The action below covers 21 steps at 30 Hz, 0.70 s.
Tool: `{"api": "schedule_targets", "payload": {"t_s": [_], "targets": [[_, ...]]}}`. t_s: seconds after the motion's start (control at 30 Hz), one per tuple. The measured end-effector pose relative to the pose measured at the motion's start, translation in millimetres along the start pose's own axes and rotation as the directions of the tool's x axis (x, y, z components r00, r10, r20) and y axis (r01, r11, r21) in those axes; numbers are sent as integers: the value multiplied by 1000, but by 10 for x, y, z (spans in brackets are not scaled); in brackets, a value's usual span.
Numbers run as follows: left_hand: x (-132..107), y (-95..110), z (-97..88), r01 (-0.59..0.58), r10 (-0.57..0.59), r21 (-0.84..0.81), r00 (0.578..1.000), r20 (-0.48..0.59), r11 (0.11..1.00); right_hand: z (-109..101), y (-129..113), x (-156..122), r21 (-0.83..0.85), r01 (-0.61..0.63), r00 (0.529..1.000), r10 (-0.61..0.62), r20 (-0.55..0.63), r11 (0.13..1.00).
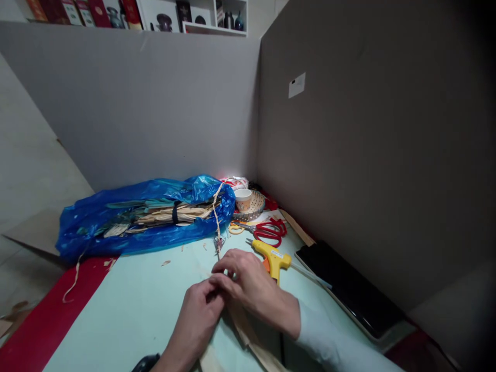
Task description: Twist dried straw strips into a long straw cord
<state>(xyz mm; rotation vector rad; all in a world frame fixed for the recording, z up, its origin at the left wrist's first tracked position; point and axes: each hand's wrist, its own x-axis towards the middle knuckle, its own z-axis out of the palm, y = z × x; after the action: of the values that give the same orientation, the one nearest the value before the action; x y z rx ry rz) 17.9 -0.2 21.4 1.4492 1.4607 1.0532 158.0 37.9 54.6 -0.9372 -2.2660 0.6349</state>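
Observation:
My left hand (197,318) and my right hand (250,284) meet low in the middle of the view, fingers pinched together on pale dried leaf strips (246,330). Broad strip ends trail from beneath them toward the bottom edge. From the fingertips a thin braided cord (216,209) runs away from me and up over the end of a blue plastic bag (127,194). The exact grip is partly hidden by the fingers. Inside the bag lies a bundle of dried leaves (155,216) bound with a dark band.
Right of my hands lie a yellow glue gun (276,257) and red-handled scissors (269,231). Behind them, a paper cup (243,201) stands by a woven basket (256,202). A black flat object (349,287) lies along the right grey partition (349,155). The pale green mat (147,299) covers the table.

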Motion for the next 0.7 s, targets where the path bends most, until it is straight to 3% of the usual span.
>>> {"api": "schedule_targets", "payload": {"t_s": [0.1, 0.17, 0.3, 0.4, 0.47, 0.63, 0.7], "targets": [[-11, 15, -1, -2, 2, -17, 1000, -4, 1000, 88, -40, 14, 92, 7, 999, -3, -42, 996], [-20, 23, -7, 8, -7, -64, 1000, 10, 998, 43, 26, 28, 286, -46, 997, 62, -46, 957], [-66, 53, -28, 164, -167, -211, 986, 4, 964, -134, 208, 34, 686, -201, 960, 279, -4, 699], [-109, 79, -43, 273, -287, -332, 958, 6, 903, -221, 266, -8, 799, -304, 919, 381, 102, 518], [-126, 81, -49, 303, -317, -383, 948, 28, 872, -241, 248, -44, 802, -382, 899, 385, 208, 459], [-104, 6, -45, 321, -304, -463, 946, 113, 826, -220, 160, -100, 749, -438, 888, 366, 277, 496], [-79, -39, -41, 277, -255, -504, 960, 115, 818, -180, 138, -125, 695, -443, 891, 365, 271, 567]]}}
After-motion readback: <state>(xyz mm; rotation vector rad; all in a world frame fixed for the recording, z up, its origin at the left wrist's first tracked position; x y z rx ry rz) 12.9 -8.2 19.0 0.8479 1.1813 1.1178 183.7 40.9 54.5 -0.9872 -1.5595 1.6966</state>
